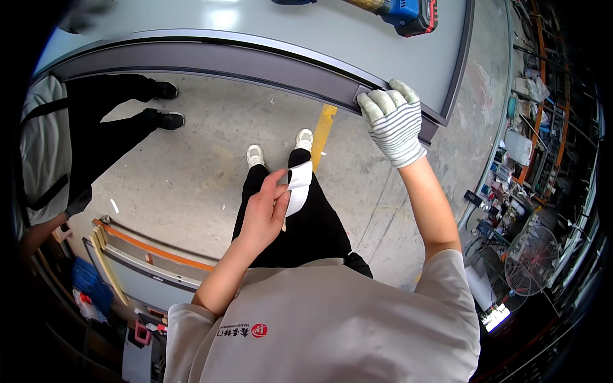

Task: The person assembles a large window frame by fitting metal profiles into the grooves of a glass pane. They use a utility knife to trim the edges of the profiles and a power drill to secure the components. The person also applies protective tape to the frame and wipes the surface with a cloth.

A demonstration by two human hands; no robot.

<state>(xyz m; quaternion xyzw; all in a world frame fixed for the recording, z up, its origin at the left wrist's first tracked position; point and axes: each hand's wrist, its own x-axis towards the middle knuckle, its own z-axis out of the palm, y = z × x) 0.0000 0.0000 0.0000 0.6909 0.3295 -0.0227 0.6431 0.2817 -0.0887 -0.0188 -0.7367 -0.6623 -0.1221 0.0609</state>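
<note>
My left hand (264, 209), bare, pinches a curled white strip (298, 190) that looks like paper or backing film. It is held over my legs, away from the panel. My right hand (391, 120) wears a white glove with grey stripes. Its fingers are bent over the dark grey frame (281, 71) of a large pale panel (357, 48), near the panel's right corner. A small rectangular fitting (361, 93) in the frame shows beside the gloved fingertips. What lies under those fingers is hidden.
A blue cordless power tool (402, 11) rests on the panel at the top. Another person (48, 140) stands at the left by the panel. Behind me at lower left leans a framed panel (143, 271). Cluttered shelving and a fan (531, 260) stand at the right.
</note>
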